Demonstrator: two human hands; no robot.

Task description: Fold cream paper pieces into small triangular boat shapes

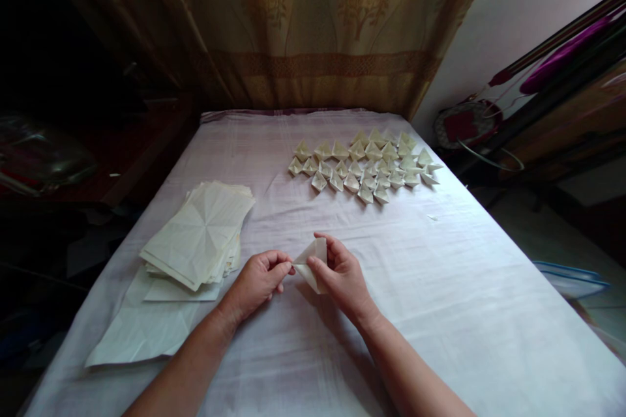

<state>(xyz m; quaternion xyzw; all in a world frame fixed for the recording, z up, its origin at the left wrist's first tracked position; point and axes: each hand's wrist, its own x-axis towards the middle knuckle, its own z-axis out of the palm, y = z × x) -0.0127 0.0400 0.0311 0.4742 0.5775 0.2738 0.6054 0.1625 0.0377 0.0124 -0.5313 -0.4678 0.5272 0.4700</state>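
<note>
Both hands are on one small folded paper (312, 267), held just above the cloth-covered surface (313, 365). My left hand (264, 279) pinches its pointed left corner between thumb and fingertips. On the other side my right hand (340, 273) grips the wider end, thumb across the front and fingers behind. A crease runs through the paper from the left point toward my right thumb. Left of my hands lies a stack of creased paper sheets (200, 234). Beyond them, to the right, stand rows of small folded paper boats (359, 166).
A larger pale sheet (141, 326) lies beneath the stack, near my left forearm. A tiny paper scrap (432, 217) rests on the right. Behind the bed-like surface hangs a patterned gold curtain (313, 26). A round bag (467, 124) is beside the far right corner.
</note>
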